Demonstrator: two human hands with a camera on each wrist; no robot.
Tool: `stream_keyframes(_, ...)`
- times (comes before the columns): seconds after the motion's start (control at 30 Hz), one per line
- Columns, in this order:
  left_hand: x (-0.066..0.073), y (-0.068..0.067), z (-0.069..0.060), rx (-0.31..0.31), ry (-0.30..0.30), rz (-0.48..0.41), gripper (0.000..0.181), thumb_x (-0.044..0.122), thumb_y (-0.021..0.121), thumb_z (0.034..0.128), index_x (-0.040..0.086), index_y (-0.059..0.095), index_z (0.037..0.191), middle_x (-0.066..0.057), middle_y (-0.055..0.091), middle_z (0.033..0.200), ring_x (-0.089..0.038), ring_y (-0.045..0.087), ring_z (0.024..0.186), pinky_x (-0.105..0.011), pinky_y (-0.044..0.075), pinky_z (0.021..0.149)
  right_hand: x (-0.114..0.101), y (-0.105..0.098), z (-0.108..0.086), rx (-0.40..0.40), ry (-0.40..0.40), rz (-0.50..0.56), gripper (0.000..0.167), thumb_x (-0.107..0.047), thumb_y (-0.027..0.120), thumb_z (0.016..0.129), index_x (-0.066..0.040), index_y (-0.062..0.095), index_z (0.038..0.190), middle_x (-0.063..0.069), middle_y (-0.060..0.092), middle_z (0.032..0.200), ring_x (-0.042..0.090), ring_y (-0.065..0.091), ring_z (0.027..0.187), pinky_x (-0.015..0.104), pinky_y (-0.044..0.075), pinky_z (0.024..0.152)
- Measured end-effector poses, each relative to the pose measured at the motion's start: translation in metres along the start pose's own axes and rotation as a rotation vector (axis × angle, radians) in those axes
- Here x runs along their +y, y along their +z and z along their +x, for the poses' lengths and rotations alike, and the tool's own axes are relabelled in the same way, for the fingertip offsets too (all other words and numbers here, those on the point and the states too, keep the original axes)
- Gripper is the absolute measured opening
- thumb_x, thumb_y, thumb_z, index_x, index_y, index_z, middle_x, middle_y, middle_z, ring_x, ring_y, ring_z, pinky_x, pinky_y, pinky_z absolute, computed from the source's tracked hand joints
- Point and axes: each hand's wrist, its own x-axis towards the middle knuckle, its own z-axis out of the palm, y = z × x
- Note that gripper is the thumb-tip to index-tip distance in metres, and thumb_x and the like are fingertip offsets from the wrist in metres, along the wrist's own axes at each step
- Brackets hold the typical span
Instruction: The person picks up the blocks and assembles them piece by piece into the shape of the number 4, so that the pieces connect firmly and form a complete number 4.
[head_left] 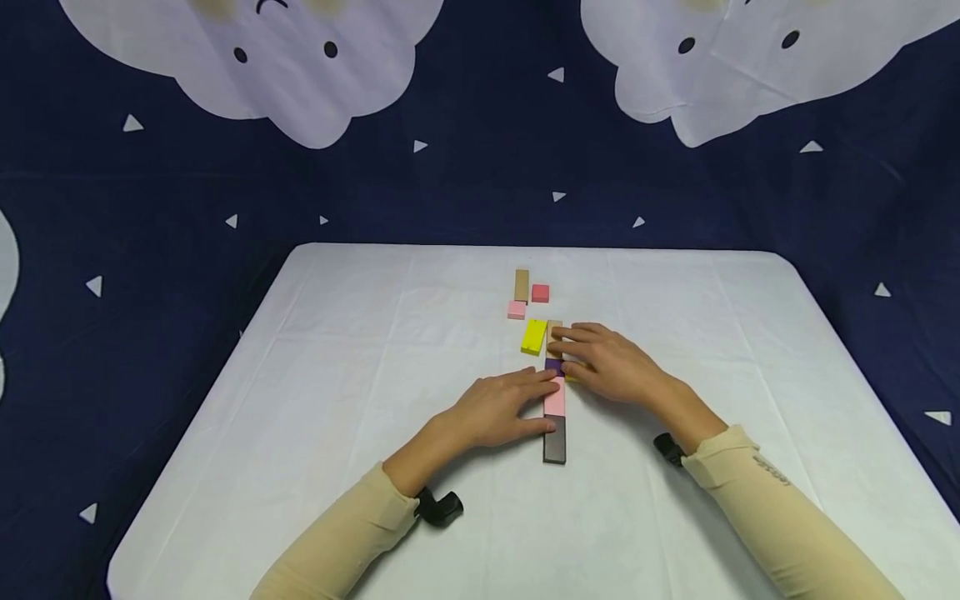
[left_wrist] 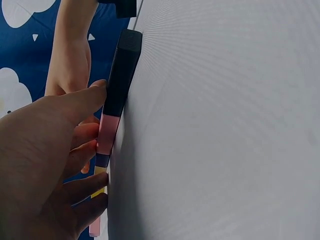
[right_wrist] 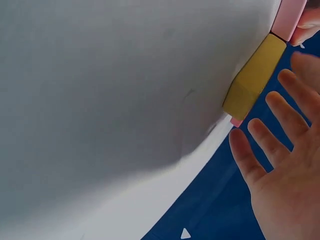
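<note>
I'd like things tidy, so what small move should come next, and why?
I'd probably nudge the angled yellow block straight with your left hand: it lies askew beside the tan block, close to that hand, while the black block, long pink block and purple block run in line.

A white, faintly creased worktop (head_left: 225,417) with rounded far corners stands before a dark blue backdrop (head_left: 487,92) printed with small white triangles (head_left: 132,124), a left cloud (head_left: 300,92) and a right cloud (head_left: 727,83), both bearing dark oval dots and cut by the upper edge, while a pale rounded shape (head_left: 6,267) shows at the far left.
</note>
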Motion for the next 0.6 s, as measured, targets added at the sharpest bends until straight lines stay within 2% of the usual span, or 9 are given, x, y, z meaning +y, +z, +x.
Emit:
stream_keyframes(0.23,0.000,0.000,0.000,-0.006,0.002,-0.006,0.068,0.067,0.045,0.0900,0.029,0.042,0.146,0.013,0.031,0.152,-0.012,0.030,0.138,-0.048,0.040,0.099,-0.004,-0.004,-0.012,-0.023,0.016,-0.045,0.053,-0.043,0.061,0.092,-0.016,0.057,0.137,0.000,0.047,0.144,0.030,0.035,0.135,0.051,0.026,0.108)
stream_keyframes(0.6,0.000,-0.001,-0.001,-0.011,-0.005,-0.007,0.068,0.066,0.046,0.0903,0.029,0.042,0.147,0.014,0.031,0.152,-0.012,0.029,0.139,-0.047,0.040,0.100,-0.011,-0.001,-0.027,-0.002,-0.049,-0.046,0.061,-0.051,0.064,0.087,-0.016,0.057,0.137,0.000,0.049,0.142,0.031,0.038,0.133,0.053,0.032,0.103)
